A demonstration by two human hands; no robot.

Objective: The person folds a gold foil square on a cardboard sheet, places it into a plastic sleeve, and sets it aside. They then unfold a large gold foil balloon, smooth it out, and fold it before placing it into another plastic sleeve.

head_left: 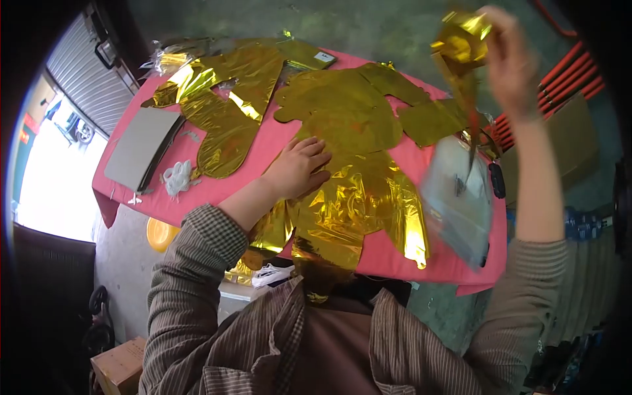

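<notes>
Shiny gold foil sheets cover much of a pink-covered table (217,192). My left hand (299,168) lies flat on the large central foil piece (349,118), its fingers spread a little and pointing right. Raised above the far right side of the table, my right hand (510,62) is closed on a piece of gold foil (461,43); a narrow strip hangs down from it. Beneath that strip is a blurred clear plastic bag (457,204). Another gold foil piece (230,131) spreads to the left of the central one.
A grey flat box (141,148) and a white tangled item (176,179) sit on the table's left. A black object (497,180) is at the right edge. Below are a yellow basin (161,234) and a cardboard box (120,365). Red bars (573,76) stand behind the right side.
</notes>
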